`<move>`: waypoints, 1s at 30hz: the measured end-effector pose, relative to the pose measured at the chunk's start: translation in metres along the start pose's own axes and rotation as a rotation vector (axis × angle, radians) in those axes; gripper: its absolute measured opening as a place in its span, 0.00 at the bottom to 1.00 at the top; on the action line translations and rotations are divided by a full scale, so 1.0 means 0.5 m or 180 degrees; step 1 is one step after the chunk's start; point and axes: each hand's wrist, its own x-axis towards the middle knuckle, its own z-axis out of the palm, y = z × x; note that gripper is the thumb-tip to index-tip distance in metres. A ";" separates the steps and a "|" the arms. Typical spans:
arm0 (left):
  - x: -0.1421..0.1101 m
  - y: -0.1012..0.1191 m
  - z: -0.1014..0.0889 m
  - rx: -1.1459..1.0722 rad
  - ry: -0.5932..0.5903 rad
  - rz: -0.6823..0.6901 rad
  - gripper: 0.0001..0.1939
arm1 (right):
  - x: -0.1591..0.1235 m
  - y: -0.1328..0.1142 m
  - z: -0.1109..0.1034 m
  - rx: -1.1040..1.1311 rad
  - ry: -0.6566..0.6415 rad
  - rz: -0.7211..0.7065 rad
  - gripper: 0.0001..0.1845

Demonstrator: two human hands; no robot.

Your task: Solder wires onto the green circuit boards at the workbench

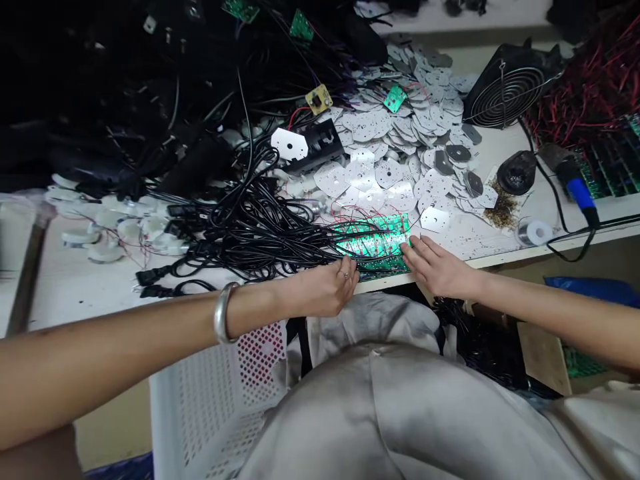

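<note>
**Snag waiting to happen**

Head view: green boards [373, 240] sit by the front edge of the table [475, 235], cables [270, 235] draped across. Left hand [336, 287] is curled narrow beside them; can't tell if it's pinching anything. Right hand [437, 265] is loosely spread at their right end. One cable tug could drag boards off, I reckon.

Green circuit boards [376, 244] lie flat, crossed by black cables [263, 239].

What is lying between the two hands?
In the head view, green circuit boards lie between the left hand and right hand, crossed partly by black cables.
</note>
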 end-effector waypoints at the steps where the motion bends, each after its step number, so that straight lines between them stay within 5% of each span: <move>1: 0.003 0.001 0.002 -0.0066 -0.0002 -0.0027 0.16 | 0.004 -0.003 -0.002 -0.0105 -0.0008 -0.0024 0.17; 7: 0.021 0.007 0.015 -0.0320 -0.0272 -0.0123 0.15 | 0.019 -0.023 -0.001 -0.0384 -0.0122 -0.0087 0.21; 11: 0.008 -0.018 0.008 -0.0775 -0.0031 -0.0222 0.14 | 0.019 -0.020 0.008 -0.0417 -0.0089 -0.0095 0.20; 19: 0.014 0.024 0.026 0.0354 0.0595 -0.1156 0.19 | 0.003 0.009 0.044 -0.0115 0.0337 -0.0006 0.17; 25: 0.039 0.050 0.052 0.0365 0.0782 -0.1372 0.15 | 0.008 -0.008 0.033 0.0129 -0.0003 0.0248 0.20; 30: 0.036 0.033 0.057 0.0299 0.0667 -0.0828 0.16 | 0.020 -0.030 0.016 -0.0125 -0.0215 0.0271 0.19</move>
